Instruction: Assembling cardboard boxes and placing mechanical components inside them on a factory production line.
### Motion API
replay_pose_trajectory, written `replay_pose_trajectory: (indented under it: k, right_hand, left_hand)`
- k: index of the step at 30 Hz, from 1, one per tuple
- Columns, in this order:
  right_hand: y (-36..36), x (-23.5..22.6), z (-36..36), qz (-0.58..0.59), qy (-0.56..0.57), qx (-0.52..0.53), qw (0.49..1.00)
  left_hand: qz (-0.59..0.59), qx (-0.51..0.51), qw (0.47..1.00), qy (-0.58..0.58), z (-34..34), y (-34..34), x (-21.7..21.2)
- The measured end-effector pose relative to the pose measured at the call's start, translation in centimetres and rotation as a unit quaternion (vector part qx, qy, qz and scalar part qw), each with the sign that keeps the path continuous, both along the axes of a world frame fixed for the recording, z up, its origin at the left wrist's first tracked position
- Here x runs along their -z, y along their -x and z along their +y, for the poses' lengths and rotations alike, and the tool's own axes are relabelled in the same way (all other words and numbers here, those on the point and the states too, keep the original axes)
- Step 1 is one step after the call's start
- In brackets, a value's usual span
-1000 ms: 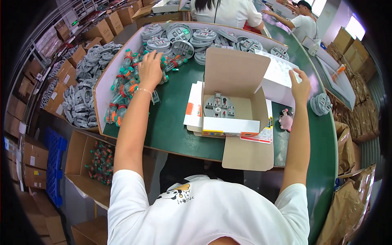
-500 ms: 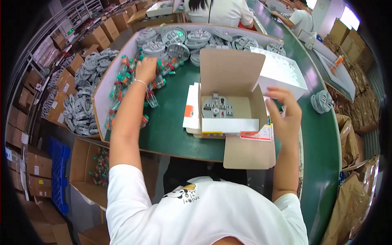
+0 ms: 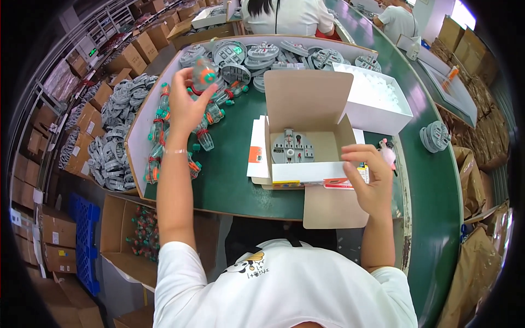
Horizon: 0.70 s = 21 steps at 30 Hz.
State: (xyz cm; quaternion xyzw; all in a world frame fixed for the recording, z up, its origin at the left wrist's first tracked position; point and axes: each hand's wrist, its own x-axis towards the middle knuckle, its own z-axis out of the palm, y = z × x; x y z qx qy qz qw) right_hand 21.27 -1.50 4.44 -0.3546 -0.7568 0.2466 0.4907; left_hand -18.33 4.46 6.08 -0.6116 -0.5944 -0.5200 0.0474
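Observation:
My left hand [image 3: 187, 106] is raised over the green table and grips a clear bottle-shaped piece with an orange and teal inside [image 3: 205, 72]. Below it lies a row of the same clear pieces [image 3: 162, 128] in a white-walled tray [image 3: 134, 143]. An open brown cardboard box [image 3: 307, 101] stands in front of me with a grey round disc [image 3: 292, 146] flat on its floor. My right hand [image 3: 372, 177] hovers at the box's front right corner, fingers curled; whether it holds anything is hidden.
A white box of small white bits [image 3: 374, 95] stands behind the carton. Grey discs [image 3: 262, 54] are heaped at the back, a small stack [image 3: 435, 136] at the right. Two other people [image 3: 287, 15] work beyond. Cartons and a blue crate [image 3: 85, 235] stand at floor level, left.
My left hand has lifted a clear piece out of the row. My right hand has come back from the white box to the carton's front right corner.

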Motion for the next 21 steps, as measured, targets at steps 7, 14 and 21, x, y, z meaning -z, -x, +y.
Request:
replay_pose_trajectory:
  k: [7, 14, 21]
  right_hand:
    - [5.5, -0.8, -0.9, 0.025, -0.116, -0.043, 0.992]
    - [6.0, 0.0, 0.1, 0.004, -0.215, -0.019, 0.976]
    - [5.5, 0.5, 1.6, -0.064, -0.109, 0.067, 0.990]
  left_hand:
    - [-0.398, 0.305, 0.863, -0.065, -8.3, -12.0, -0.6]
    - [-0.431, 0.430, 0.792, 0.032, -9.2, -16.3, 2.5]
    - [-0.116, 0.172, 0.976, -0.063, -9.0, -19.2, 4.4]
